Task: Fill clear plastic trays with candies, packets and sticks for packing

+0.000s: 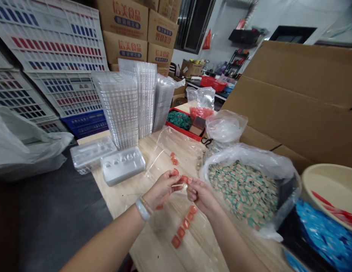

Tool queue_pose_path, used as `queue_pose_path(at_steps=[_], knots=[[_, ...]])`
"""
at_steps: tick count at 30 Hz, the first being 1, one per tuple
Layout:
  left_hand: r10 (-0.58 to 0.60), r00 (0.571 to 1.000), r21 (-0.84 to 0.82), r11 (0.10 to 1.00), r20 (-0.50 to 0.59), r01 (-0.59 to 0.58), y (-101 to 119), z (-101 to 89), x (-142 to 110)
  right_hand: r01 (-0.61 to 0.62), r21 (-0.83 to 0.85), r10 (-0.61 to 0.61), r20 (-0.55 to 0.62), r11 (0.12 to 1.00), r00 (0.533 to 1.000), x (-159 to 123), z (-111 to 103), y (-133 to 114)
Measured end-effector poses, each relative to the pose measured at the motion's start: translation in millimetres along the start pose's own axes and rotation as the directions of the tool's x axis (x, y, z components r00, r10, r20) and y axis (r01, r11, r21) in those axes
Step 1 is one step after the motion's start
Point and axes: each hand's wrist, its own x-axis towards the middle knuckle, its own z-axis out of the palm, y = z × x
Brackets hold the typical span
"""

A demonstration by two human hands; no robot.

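Observation:
My left hand (164, 187) and my right hand (201, 197) meet above a light wooden table (147, 181), their fingertips close together. Each pinches a small translucent red square piece; the left one (176, 172) sits at my left fingertips and the right one (184, 179) at my right. A thin clear plastic sheet (176, 151) lies just beyond them. A row of several matching red pieces (183, 226) rests on the wood below my hands, and a few more (172, 158) lie on the plastic. Moulded clear plastic trays (122, 165) sit to the left.
Tall stacks of clear trays (119, 105) stand behind. A large bag of teal-and-cream wrapped pieces (244, 192) fills the right side. Further off are a red tray of green pieces (178, 121), a bag of red pieces (200, 101), cardboard boxes (124, 47) and a beige basin (331, 192).

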Motion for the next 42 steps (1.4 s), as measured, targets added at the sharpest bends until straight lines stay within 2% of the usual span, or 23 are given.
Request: queue_pose_path(at_steps=[5,8,9,11,13,14,16,19,21,23,24,26,29,32,34,35,37,39,41,42], knots=[[-0.086,0.996,-0.135,0.987,0.001,0.086,-1.3,-15.2,-7.1,-0.009,-0.045,0.008,-0.022,0.999,1.0,0.8,9.8,14.3],[-0.078,0.994,-0.139,0.988,-0.076,0.067,0.5,-18.6,-16.5,0.053,-0.285,-0.069,-0.046,0.957,0.997,0.1,18.1,24.1],[-0.073,0.991,-0.138,0.989,-0.108,0.058,1.9,-20.2,-21.3,0.1,-0.414,-0.132,-0.049,0.905,0.99,-1.1,22.0,26.5],[-0.057,0.984,-0.126,0.991,-0.171,0.035,6.2,-25.6,-33.8,0.251,-0.654,-0.33,0.002,0.714,0.944,-5.2,32.1,29.1],[-0.012,0.976,-0.106,0.994,-0.216,-0.011,11.6,-34.3,-49.3,0.419,-0.766,-0.48,0.166,0.488,0.862,-10.9,45.9,29.5],[0.005,0.975,-0.097,0.995,-0.221,-0.027,14.2,-39.4,-57.8,0.483,-0.774,-0.49,0.26,0.41,0.832,-13.8,53.8,29.8],[0.018,0.976,-0.089,0.995,-0.216,-0.038,18.2,-50.5,-75.5,0.544,-0.765,-0.421,0.392,0.345,0.818,-18.5,69.7,32.0],[-0.001,0.961,-0.074,0.997,-0.276,-0.02,19.2,-68.6,-101.8,0.521,-0.81,-0.307,0.44,0.269,0.844,-20.5,86.8,41.7],[0.026,0.912,-0.036,0.998,-0.409,-0.044,15.9,-81.5,-117.0,0.489,-0.863,-0.247,0.45,0.127,0.858,-17.3,90.7,50.9],[0.058,0.853,0.002,0.998,-0.519,-0.067,9.6,-93.6,-128.6,0.463,-0.883,-0.163,0.469,-0.078,0.868,-11.2,90.6,60.5],[0.063,0.836,0.007,0.997,-0.546,-0.071,5.7,-98.5,-132.7,0.457,-0.871,-0.113,0.48,-0.183,0.87,-7.6,90.1,65.1],[0.055,0.841,-0.01,0.997,-0.538,-0.072,-2.6,-104.7,-137.8,0.463,-0.813,-0.018,0.501,-0.353,0.865,-0.6,89.7,72.9],[0.027,0.878,-0.073,0.995,-0.478,-0.07,-12.0,-105.3,-140.3,0.48,-0.733,0.053,0.522,-0.482,0.851,5.6,91.7,78.3],[-0.014,0.889,-0.152,0.986,-0.457,-0.062,-14.4,-100.4,-141.8,0.469,-0.731,0.033,0.524,-0.495,0.851,2.0,95.1,75.7],[-0.031,0.889,-0.186,0.981,-0.457,-0.062,-13.6,-96.7,-143.7,0.449,-0.783,-0.071,0.525,-0.429,0.848,-6.4,98.1,73.0],[-0.039,0.888,-0.197,0.979,-0.459,-0.059,-13.2,-94.9,-145.0,0.462,-0.81,-0.131,0.535,-0.361,0.835,-11.9,100.0,72.4],[-0.063,0.89,-0.21,0.977,-0.452,-0.038,-13.8,-91.4,-147.8,0.54,-0.825,-0.216,0.565,-0.168,0.796,-23.4,104.1,74.1],[-0.087,0.899,-0.197,0.98,-0.43,0.001,-16.0,-88.6,-150.6,0.603,-0.797,-0.234,0.582,0.026,0.779,-32.6,107.7,78.9],[-0.076,0.913,-0.112,0.993,-0.402,0.033,-18.8,-88.2,-153.0,0.587,-0.799,-0.219,0.554,0.131,0.803,-37.0,109.7,84.2],[-0.047,0.915,-0.018,0.999,-0.4,0.043,-19.8,-89.5,-154.0,0.559,-0.817,-0.214,0.526,0.139,0.823,-37.0,110.0,86.1]])
